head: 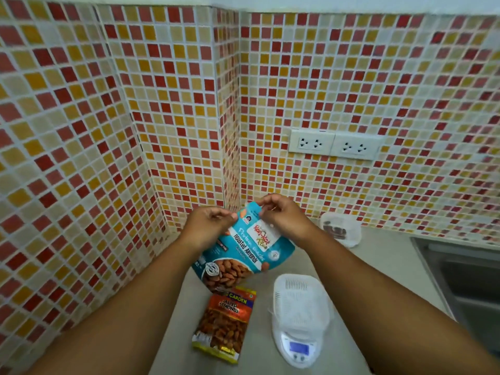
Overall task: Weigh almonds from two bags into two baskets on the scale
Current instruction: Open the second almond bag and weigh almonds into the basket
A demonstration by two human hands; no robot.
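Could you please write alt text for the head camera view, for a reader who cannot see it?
Both hands, left hand and right hand, pinch the top of a blue roasted almonds bag above a counter. Below lie an orange salted almonds bag and a white basket on a digital scale.

blue almond bag [243, 255] tilted at centre; orange bag [223, 324] flat at six o'clock (white basket [300, 301] atop scale [297, 347], three o'clock).

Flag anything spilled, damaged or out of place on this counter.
Nothing stands out. Both hands pinch the blue almond bag at its top; the orange almond bag lies flat beside the scale, which carries a white basket.
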